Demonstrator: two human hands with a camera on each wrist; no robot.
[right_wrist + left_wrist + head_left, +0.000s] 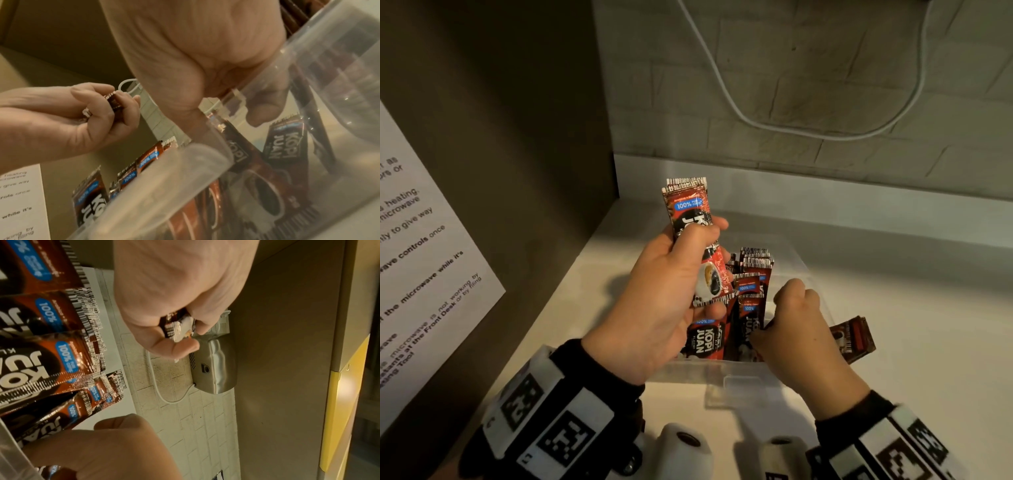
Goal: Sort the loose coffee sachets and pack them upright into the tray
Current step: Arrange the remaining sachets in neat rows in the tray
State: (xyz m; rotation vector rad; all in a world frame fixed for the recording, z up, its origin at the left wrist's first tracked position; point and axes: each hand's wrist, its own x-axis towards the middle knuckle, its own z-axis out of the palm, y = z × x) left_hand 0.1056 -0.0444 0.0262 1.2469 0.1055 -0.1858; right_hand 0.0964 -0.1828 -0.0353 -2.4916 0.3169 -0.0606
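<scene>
My left hand (698,260) grips a small stack of red Kopi Juan sachets (688,212), held upright above the left end of the clear plastic tray (722,373). The stack's lower end shows between the fingers (176,327). Several sachets (753,270) stand upright inside the tray. My right hand (774,318) reaches into the tray's right part, fingers curled and pinching the top of a dark sachet standing there. Through the tray wall (164,186) my right thumb (265,105) sits among the sachets. A few loose sachets (854,337) lie flat on the counter, right of the tray.
The tray sits on a white counter (911,377) in a corner. A dark side panel with a printed notice (421,274) stands on the left. A brick-pattern wall with a hanging white cable (756,123) is behind. A steel appliance (213,369) is mounted on that wall.
</scene>
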